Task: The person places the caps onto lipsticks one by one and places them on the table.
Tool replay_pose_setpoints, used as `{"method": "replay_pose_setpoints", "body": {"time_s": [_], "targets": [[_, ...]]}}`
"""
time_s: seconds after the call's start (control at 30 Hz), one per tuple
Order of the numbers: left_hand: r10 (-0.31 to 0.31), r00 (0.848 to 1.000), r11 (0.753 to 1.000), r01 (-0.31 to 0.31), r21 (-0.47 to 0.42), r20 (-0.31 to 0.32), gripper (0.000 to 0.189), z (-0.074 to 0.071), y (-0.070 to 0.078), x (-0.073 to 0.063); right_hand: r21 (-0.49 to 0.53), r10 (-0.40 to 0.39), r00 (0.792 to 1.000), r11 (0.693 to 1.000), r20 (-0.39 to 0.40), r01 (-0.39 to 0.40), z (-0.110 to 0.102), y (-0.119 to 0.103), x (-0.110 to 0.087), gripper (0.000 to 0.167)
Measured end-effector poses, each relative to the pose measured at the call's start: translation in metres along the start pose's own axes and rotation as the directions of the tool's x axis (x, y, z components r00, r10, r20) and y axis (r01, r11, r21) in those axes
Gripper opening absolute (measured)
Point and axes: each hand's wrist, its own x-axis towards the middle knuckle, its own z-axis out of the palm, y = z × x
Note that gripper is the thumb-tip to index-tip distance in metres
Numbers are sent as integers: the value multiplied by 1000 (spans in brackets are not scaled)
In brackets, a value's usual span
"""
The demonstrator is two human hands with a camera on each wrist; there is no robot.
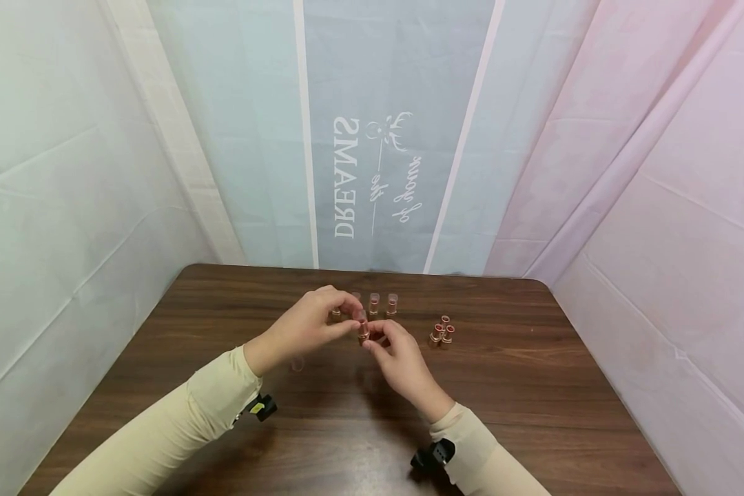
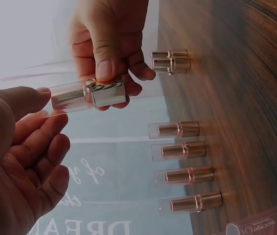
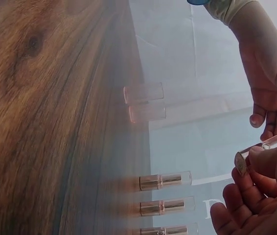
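Between my two hands is an upright lipstick tube [image 1: 363, 332] with a shiny rose-gold base and a clear cap [image 2: 70, 97] over its upper part. My left hand [image 1: 313, 318] pinches the clear cap between thumb and fingers from above. With thumb and fingertips, my right hand [image 1: 404, 358] grips the metallic base [image 2: 108, 94] lower down. Behind the hands stands a row of several clear-capped lipstick tubes [image 1: 375, 304], partly covered by the left hand in the head view.
Right of the hands, three uncapped lipstick tubes [image 1: 436, 335] stand clustered on the brown wooden table [image 1: 521, 406]. Loose clear caps [image 3: 147, 112] stand on the left side; one cap [image 2: 261, 221] bears printed lettering. A printed curtain [image 1: 397, 83] hangs behind the table's back edge.
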Motion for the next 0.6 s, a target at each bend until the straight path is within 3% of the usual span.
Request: {"method": "replay_pose_setpoints", "body": {"time_s": [0.6], "targets": [[50, 999, 998, -50, 33, 2, 14, -10, -5, -7, -39, -98, 995, 994, 17, 98, 11, -7, 7, 18]]}}
